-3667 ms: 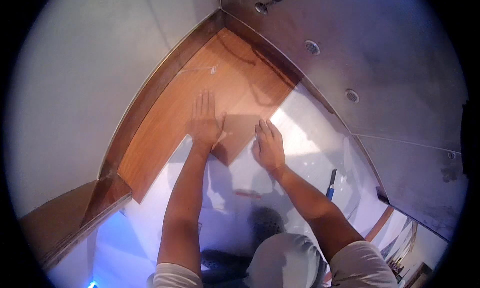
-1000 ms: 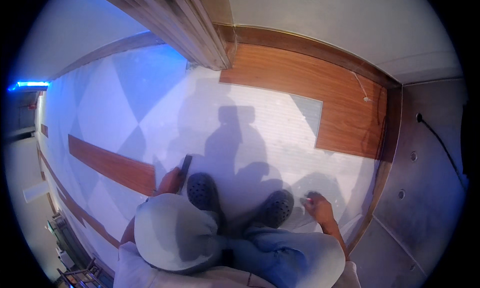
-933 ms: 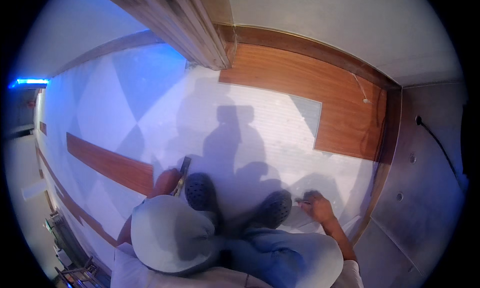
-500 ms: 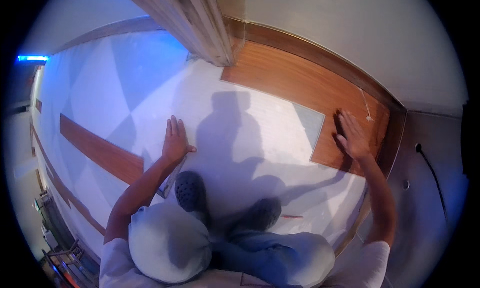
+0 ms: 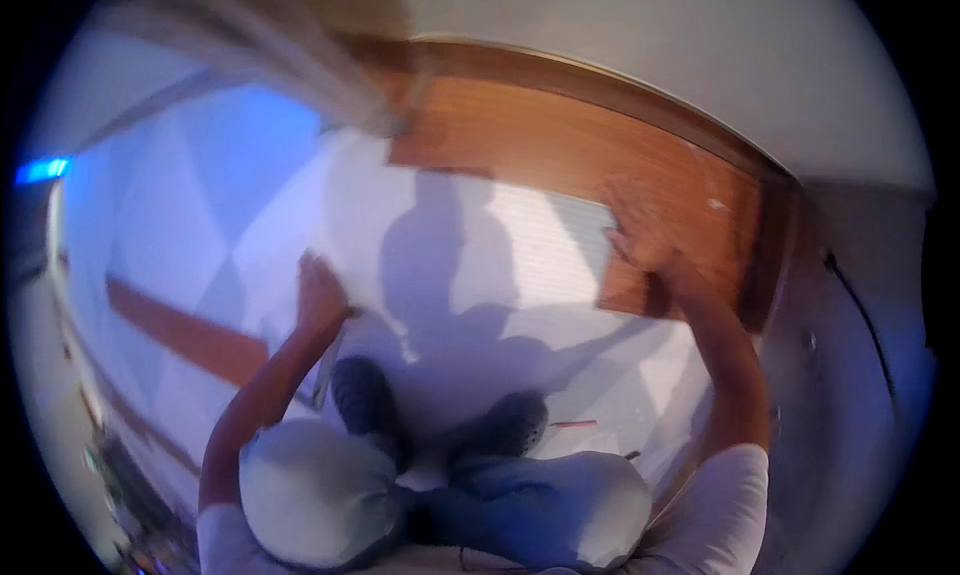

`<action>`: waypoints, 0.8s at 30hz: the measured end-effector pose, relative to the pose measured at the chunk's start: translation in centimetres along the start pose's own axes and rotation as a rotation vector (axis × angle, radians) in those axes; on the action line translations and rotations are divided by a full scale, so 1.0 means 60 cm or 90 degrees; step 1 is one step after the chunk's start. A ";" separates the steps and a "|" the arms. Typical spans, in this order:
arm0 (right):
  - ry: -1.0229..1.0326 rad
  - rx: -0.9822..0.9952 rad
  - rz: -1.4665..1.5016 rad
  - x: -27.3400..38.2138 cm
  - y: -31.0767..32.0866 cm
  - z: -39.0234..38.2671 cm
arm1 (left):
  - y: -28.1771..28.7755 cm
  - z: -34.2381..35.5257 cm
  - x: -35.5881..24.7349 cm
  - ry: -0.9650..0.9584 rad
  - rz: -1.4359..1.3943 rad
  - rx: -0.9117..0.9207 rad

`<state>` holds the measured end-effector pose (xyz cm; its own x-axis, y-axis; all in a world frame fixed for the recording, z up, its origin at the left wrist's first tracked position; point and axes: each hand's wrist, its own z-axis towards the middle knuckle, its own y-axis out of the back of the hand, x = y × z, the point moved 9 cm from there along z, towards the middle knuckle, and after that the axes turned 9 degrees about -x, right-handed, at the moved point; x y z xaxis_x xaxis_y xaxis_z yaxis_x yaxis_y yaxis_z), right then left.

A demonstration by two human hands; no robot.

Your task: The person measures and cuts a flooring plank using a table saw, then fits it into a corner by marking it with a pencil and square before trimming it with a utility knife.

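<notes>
My right hand (image 5: 645, 237) lies with fingers spread on a reddish-brown wood-look plank (image 5: 685, 225), close to its inner edge; the hand is smeared by motion. This plank adjoins another brown plank (image 5: 530, 130) that runs along the far wall. My left hand (image 5: 322, 300) rests flat and open on the white floor sheet (image 5: 350, 215), holding nothing. Just below its wrist lies a thin, straight metal-looking tool (image 5: 322, 380), partly hidden by my arm. A pale strip (image 5: 585, 225) borders the planks' inner edge.
A loose brown plank (image 5: 190, 333) lies at the left. A thin reddish stick (image 5: 574, 424) lies by my right shoe (image 5: 515, 423). Brown baseboard (image 5: 600, 83) edges the far wall. A wooden post (image 5: 320, 65) stands at upper left; a black cable (image 5: 862, 315) hangs at right.
My right hand has slid leftward and slightly away across the plank, toward its inner edge. My left hand stays on the sheet. The whole view has shifted and blurred.
</notes>
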<state>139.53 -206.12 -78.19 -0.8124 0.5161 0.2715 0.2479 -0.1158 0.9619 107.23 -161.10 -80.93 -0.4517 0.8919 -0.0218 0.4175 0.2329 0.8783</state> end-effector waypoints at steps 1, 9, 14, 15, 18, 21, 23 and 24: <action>-0.010 -0.014 -0.001 -0.010 -0.011 -0.012 | 0.048 0.008 -0.049 -0.014 0.126 0.044; 0.052 -0.094 0.027 -0.016 -0.048 0.015 | 0.179 0.194 -0.447 -0.607 -0.016 -0.188; 0.074 -0.156 0.062 0.007 -0.051 0.006 | 0.171 0.297 -0.529 -0.673 -0.046 -0.132; 0.078 -0.153 0.078 0.016 -0.071 0.007 | 0.144 0.299 -0.508 -0.687 -0.051 -0.143; 0.070 -0.164 0.165 0.007 -0.045 0.002 | 0.153 0.311 -0.539 -0.761 -0.039 -0.186; 0.153 -0.234 0.260 0.050 0.008 0.050 | 0.165 0.329 -0.538 -0.794 -0.028 -0.209; 0.154 -0.241 0.342 0.070 0.056 0.065 | 0.145 0.359 -0.514 -0.752 0.017 -0.171; 0.097 -0.197 0.417 0.063 0.074 0.056 | 0.126 0.366 -0.500 -0.732 0.037 -0.151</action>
<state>139.36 -201.85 -73.02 -0.6186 0.1378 0.7736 0.5653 -0.6057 0.5600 141.25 -177.60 -84.13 0.5912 0.7522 -0.2910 0.2020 0.2113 0.9563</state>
